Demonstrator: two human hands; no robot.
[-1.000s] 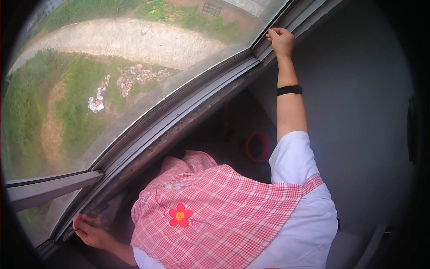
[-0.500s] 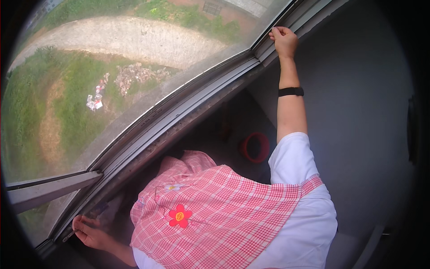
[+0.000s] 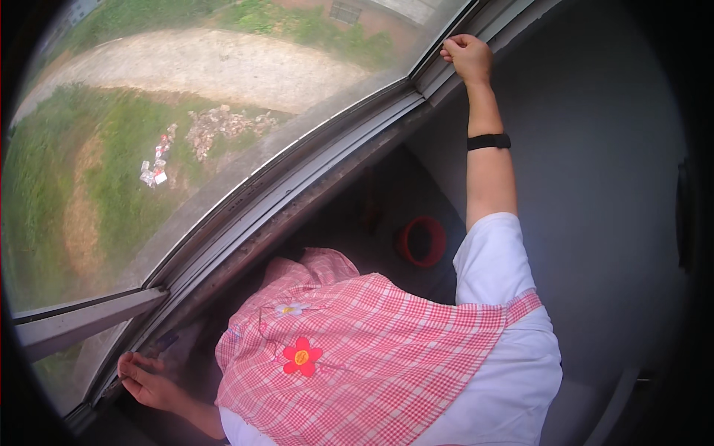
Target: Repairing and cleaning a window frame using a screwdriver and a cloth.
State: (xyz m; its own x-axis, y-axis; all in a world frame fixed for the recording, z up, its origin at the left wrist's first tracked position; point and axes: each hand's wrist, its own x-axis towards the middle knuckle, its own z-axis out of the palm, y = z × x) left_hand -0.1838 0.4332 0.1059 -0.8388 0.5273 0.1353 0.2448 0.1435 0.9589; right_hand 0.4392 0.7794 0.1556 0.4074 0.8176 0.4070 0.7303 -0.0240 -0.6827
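Note:
My right hand (image 3: 470,58) is raised at the far right along the window's side frame (image 3: 444,63). Thumb and fingertips are pinched together close to that frame; whatever they hold, if anything, is too small to make out. At the lower left, my left hand (image 3: 145,380) is beside the near end of the grey window track (image 3: 294,160). Its fingers are curled toward the thumb, and what lies between them cannot be told. The long sliding track runs diagonally between both hands, with dirt along its inner edge.
A light grey window bar (image 3: 89,321) joins the track at the left. Below the sill, a red bucket (image 3: 404,241) stands in the shadow. A grey wall (image 3: 595,186) rises on the right. My red checked apron (image 3: 387,334) fills the lower middle.
My right hand has moved slightly up and farther along the side frame, still pinched. My left hand has barely shifted. The view has moved a little.

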